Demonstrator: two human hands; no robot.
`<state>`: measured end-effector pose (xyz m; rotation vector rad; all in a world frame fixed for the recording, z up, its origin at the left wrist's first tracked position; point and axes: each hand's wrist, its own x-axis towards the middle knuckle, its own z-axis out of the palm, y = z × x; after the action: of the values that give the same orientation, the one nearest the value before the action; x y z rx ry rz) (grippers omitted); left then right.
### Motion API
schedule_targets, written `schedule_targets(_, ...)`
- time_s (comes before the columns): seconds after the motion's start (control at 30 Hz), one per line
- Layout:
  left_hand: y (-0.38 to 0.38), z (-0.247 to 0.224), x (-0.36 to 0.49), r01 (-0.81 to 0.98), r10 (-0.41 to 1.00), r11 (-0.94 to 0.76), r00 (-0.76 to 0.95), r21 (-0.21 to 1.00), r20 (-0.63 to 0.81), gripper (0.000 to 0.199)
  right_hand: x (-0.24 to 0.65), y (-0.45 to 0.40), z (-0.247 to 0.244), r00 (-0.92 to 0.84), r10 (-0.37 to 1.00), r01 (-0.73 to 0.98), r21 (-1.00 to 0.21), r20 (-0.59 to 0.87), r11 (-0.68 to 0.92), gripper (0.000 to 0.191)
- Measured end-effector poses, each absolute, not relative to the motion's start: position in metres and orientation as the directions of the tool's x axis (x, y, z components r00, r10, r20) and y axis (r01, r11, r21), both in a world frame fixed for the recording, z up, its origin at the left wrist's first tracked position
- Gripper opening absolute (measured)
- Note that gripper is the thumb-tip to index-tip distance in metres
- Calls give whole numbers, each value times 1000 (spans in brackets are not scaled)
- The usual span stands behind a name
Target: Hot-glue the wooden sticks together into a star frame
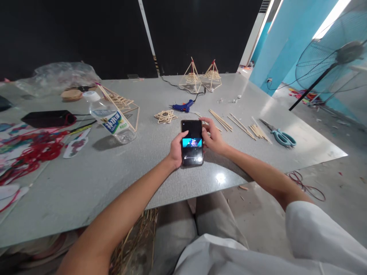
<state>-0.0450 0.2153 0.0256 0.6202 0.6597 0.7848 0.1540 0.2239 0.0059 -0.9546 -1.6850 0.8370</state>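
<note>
A smartphone point(192, 154) is held upright over the table's front part, its screen lit with a colourful picture across the middle. My left hand point(176, 149) grips its left edge, the thumb lying along the side of the screen. On the opposite edge, my right hand point(212, 137) holds the upper right side with its fingers curled around. Behind the phone lie a star of wooden sticks point(165, 117) and a blue glue gun point(183, 106). Loose wooden sticks point(220, 120) spread to the right of my right hand, near blue-handled scissors point(282, 136).
Two stick pyramids point(191, 78) stand at the back of the grey table point(137, 168). A plastic bottle point(110, 118) is on the left before another stick frame point(134, 114). Red yarn point(37, 149) and a black case point(48, 118) lie far left. A fan point(338, 57) stands right.
</note>
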Motion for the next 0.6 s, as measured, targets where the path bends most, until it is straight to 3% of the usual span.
schedule_targets(0.6,212,34,-42,-453,798,571,501,685,-335,54,157,231,-4,-210,853,245,-819,477,519,41)
